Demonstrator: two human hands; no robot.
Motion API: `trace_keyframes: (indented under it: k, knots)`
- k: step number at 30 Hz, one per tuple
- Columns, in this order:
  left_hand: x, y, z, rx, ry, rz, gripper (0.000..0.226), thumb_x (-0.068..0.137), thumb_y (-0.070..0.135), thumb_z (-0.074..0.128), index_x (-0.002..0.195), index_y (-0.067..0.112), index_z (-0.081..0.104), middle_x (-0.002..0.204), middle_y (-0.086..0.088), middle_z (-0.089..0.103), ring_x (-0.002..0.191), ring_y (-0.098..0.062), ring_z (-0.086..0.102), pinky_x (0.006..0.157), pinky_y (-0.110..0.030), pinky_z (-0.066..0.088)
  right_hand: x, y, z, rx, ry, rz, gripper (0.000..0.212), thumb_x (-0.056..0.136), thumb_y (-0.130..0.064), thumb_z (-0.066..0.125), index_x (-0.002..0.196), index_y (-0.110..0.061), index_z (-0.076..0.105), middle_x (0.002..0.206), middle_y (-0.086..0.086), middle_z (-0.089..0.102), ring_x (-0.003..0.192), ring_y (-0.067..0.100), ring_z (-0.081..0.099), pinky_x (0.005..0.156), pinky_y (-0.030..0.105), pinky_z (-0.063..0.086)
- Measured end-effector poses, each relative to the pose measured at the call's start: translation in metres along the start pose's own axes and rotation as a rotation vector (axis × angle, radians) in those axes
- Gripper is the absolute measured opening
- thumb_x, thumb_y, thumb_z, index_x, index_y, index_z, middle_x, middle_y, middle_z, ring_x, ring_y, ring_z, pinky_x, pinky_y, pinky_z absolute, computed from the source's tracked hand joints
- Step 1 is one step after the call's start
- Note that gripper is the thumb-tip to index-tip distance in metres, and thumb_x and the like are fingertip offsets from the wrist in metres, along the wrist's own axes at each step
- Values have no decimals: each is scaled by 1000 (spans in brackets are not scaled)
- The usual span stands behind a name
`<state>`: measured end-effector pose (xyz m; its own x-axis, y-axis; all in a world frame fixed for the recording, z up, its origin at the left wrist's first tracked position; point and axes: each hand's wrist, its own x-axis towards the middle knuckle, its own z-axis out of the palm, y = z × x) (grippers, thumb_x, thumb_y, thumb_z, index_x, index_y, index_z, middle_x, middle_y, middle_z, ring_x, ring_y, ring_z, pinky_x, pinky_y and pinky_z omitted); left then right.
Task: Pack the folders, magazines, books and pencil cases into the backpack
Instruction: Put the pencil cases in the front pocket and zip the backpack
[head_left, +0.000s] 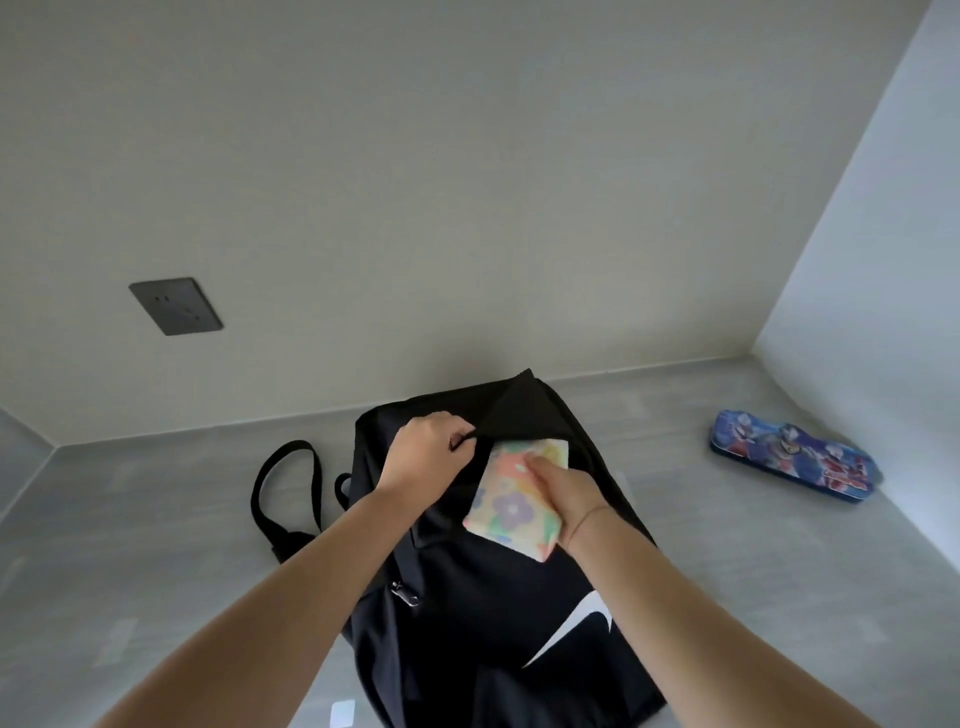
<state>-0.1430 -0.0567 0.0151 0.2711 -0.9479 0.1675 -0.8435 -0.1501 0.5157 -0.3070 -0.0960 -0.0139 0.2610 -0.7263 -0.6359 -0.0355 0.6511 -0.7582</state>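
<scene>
The right grip (563, 491) is clamped on a soft pastel pencil case (506, 506) printed with flowers. Its fingers are curled over the case's top face, just right of the frame's centre. The case lies slanted. Its upper end sits at the mouth of a black fabric backpack (493, 597), just beside the lifted edge of the opening, and its lower end lies outside on the bag's front panel. Whether the upper end is already inside cannot be told.

The left grip (423, 449), a little to the left and higher, pinches that black edge and holds it up, fingers closed tight on the fabric.

The backpack lies flat on a grey bench (156, 519) and fills the lower middle of the frame. It has a white curved mark (576, 634) at lower right and a metal zip pull (406, 595) on its left side. A black strap loop (283, 488) lies on the bench to the bag's left.

At the right of the frame a blue rectangular tin pencil case (795, 457) with cartoon figures lies flat on the bench, well apart from the backpack and near the side wall. A dark grey socket plate (175, 305) sits on the pale back wall at the left.
</scene>
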Motion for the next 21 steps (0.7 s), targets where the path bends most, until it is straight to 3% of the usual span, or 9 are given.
trace_keyframes:
  k: [2, 6, 10, 12, 14, 16, 18, 21]
  knots:
    - [-3, -3, 2, 49, -61, -19, 16, 85, 19, 60, 98, 16, 69, 90, 0, 64, 84, -19, 61, 75, -32, 50, -2, 6, 12, 14, 7, 1, 32, 85, -20, 63, 107, 3, 60, 96, 16, 67, 88, 30, 65, 83, 40, 55]
    - [-16, -19, 4, 233, -162, -99, 22, 83, 16, 54, 105, 16, 57, 107, 0, 60, 100, -22, 56, 71, -29, 43, -26, 23, 10, -24, -206, 161, 24, 88, -17, 63, 108, -6, 55, 95, 13, 63, 81, 28, 64, 68, 47, 56]
    - [-29, -30, 2, 322, -203, -154, 25, 85, 20, 54, 109, 14, 55, 113, -1, 60, 104, -23, 57, 74, -30, 43, -42, 36, 15, -236, -270, 222, 31, 87, -30, 64, 106, -6, 58, 72, 11, 68, 68, 24, 71, 53, 29, 57]
    - [-32, -32, 0, 312, -202, -176, 25, 85, 20, 53, 109, 14, 57, 113, -2, 62, 103, -25, 59, 77, -31, 45, -41, 32, 23, -204, -231, 281, 21, 88, -20, 64, 96, -2, 60, 69, 14, 64, 64, 25, 69, 43, 23, 52]
    - [-33, -34, -3, 288, -201, -191, 23, 85, 19, 52, 107, 15, 61, 111, -2, 64, 101, -26, 60, 76, -30, 45, -30, 30, 30, -4, -147, 280, 4, 88, 3, 55, 87, 2, 59, 81, 19, 60, 66, 28, 65, 38, 22, 51]
    - [-33, -36, -6, 261, -189, -198, 21, 85, 17, 51, 101, 15, 65, 108, -2, 66, 97, -25, 61, 73, -29, 44, -22, 25, 40, 167, -58, 259, 10, 85, 11, 53, 91, 5, 58, 88, 20, 61, 68, 29, 64, 45, 28, 57]
    - [-33, -37, -11, 262, -173, -198, 22, 85, 17, 51, 100, 15, 66, 106, -2, 67, 96, -25, 61, 71, -28, 43, -14, 22, 52, 266, -22, 240, 18, 84, 0, 63, 101, 2, 56, 90, 17, 64, 68, 29, 67, 64, 32, 61]
    - [-37, -35, -16, 248, -117, -188, 24, 85, 16, 52, 103, 17, 68, 104, 0, 69, 96, -23, 63, 74, -30, 49, -7, 14, 80, 352, 14, 205, 20, 89, -2, 55, 109, 1, 51, 95, 14, 62, 89, 28, 66, 96, 36, 51]
